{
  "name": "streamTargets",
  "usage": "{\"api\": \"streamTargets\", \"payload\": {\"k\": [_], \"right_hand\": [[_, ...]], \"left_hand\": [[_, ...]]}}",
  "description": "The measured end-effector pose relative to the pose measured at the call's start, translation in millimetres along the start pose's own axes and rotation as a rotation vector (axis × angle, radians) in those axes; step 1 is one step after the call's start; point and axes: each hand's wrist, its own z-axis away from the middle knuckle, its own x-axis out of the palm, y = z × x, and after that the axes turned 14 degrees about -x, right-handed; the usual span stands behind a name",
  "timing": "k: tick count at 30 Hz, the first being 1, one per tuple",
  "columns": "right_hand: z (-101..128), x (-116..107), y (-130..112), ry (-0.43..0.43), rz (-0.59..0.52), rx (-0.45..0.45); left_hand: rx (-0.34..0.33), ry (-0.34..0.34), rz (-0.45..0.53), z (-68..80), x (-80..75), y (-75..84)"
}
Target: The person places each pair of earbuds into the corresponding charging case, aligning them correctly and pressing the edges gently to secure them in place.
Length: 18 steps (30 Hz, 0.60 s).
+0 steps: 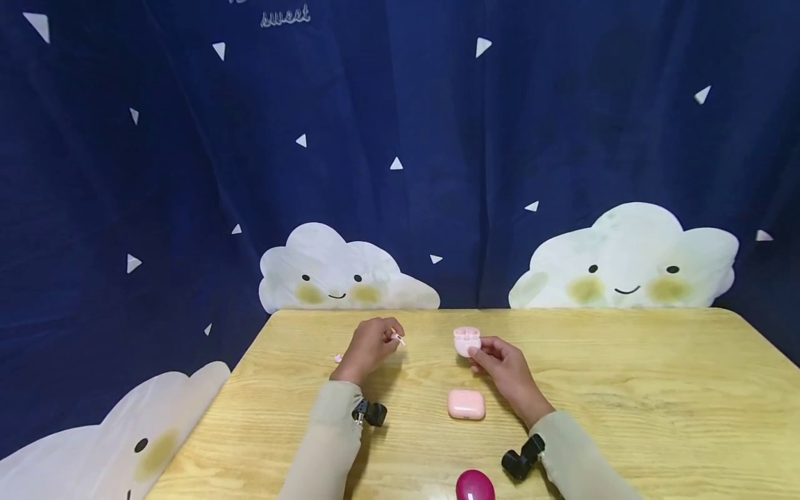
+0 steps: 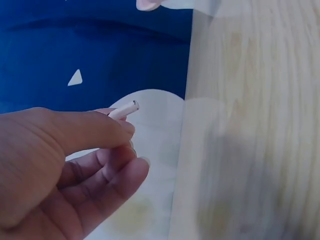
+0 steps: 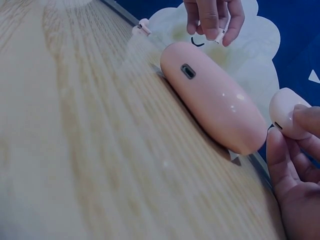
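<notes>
A glossy magenta case [image 1: 475, 485] sits at the near edge of the counter [image 1: 656, 389], closest to the camera, between the two forearms in pale sleeves. Each wrist carries a small black camera mount.

Going from the left: a tiny pink earbud [image 1: 338, 358] lies on the counter just left of the left hand; in the right wrist view it shows far off [image 3: 144, 27] near the counter's edge. The left hand [image 1: 369, 347] is raised a little over the counter, its thumb and fingers pinching a second earbud [image 1: 397, 338] so that the white stem pokes out to the right. The left wrist view shows that stem tip [image 2: 125, 110] sticking out above the thumb [image 2: 75, 130], with the other fingers curled beneath it.

Right of that, in the middle and nearer, a closed pink case [image 1: 466, 404] lies flat on the wood, apart from both hands. From the right wrist it fills the view as a long rounded shape [image 3: 215, 100] with a small dark slot facing the lens.

Further right and farther away, the right hand [image 1: 506, 368] grasps an open pink case [image 1: 467, 341] by its lower part, fingertips curled round it, lid up. In the right wrist view only a rounded corner of it [image 3: 287, 112] shows against the fingers [image 3: 280, 160].

Behind the counter hangs a dark blue curtain [image 1: 187, 173] printed with white triangles and smiling clouds.
</notes>
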Motion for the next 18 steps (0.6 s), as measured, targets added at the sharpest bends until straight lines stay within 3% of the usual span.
{"api": "streamTargets", "payload": {"k": [4,11,18], "right_hand": [[-1.0,-3.5,-0.1,0.002,0.012,0.003],[-5.0,-4.1,0.8,0.003,-0.027,-0.007],[-1.3,-0.3,-3.8,0.003,-0.030,0.031]], "left_hand": [[0.027,-0.008,-0.005,-3.9,5.0,8.0],[0.026,0.060,0.034,-13.5,10.9,27.0],[-0.007,-0.006,0.057,-15.3,16.1,46.4]]}}
